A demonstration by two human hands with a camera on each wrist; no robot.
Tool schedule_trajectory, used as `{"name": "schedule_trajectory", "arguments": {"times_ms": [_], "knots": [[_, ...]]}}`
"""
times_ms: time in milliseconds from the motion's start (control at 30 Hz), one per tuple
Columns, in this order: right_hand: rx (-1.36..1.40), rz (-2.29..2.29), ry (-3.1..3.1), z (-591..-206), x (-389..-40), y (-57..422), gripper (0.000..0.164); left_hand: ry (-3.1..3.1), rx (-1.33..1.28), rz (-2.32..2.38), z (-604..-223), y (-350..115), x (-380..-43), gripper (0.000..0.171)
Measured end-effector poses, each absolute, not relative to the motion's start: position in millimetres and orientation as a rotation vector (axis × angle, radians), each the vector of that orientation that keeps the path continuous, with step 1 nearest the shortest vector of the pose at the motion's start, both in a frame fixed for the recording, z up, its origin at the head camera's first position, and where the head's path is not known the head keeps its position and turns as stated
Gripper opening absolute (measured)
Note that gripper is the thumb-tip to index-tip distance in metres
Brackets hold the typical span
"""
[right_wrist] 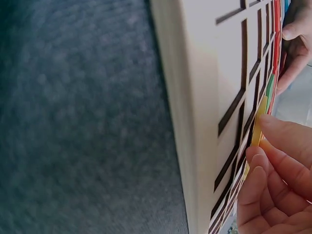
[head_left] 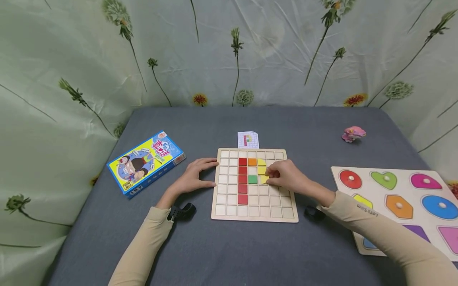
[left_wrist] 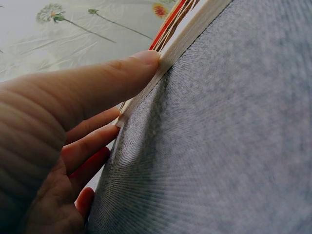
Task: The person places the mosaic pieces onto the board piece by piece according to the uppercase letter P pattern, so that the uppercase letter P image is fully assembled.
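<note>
A wooden grid board point(head_left: 255, 218) lies on the table with a column of red tiles point(head_left: 242, 179), an orange tile point(head_left: 252, 162), a green tile point(head_left: 252, 179) and yellow tiles point(head_left: 261, 162) in its cells. My right hand point(head_left: 288, 176) pinches a yellow tile point(right_wrist: 259, 124) between thumb and fingers, low over the grid, right of the green tile. That tile point(head_left: 264, 180) looks slightly askew in the head view. At the board's left edge, my left hand point(head_left: 195, 176) touches the side with thumb and fingertips, its fingers fairly straight and spread.
Behind the board lies a small card point(head_left: 248, 140) printed with a coloured grid pattern. A blue and yellow box point(head_left: 146, 165) sits to the left. At right are a shape puzzle board point(head_left: 365, 178) with knobbed pieces and, farther back, a pink figurine point(head_left: 353, 134).
</note>
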State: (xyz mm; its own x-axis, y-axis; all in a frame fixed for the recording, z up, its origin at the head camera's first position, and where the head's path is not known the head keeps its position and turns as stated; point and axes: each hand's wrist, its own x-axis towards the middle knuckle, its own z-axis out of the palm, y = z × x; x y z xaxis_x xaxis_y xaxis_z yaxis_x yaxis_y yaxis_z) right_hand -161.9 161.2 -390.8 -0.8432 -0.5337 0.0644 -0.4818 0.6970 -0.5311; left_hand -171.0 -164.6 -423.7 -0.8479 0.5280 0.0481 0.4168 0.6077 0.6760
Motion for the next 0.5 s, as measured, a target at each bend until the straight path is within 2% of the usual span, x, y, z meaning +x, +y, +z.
{"name": "schedule_trajectory", "arguments": {"times_ms": [500], "knots": [[-0.886, -0.868, 2.792, -392.7, -162.5, 154.1, 0.009, 2.681, 0.783, 1.049, -421.5, -165.7, -167.8, 0.065]]}}
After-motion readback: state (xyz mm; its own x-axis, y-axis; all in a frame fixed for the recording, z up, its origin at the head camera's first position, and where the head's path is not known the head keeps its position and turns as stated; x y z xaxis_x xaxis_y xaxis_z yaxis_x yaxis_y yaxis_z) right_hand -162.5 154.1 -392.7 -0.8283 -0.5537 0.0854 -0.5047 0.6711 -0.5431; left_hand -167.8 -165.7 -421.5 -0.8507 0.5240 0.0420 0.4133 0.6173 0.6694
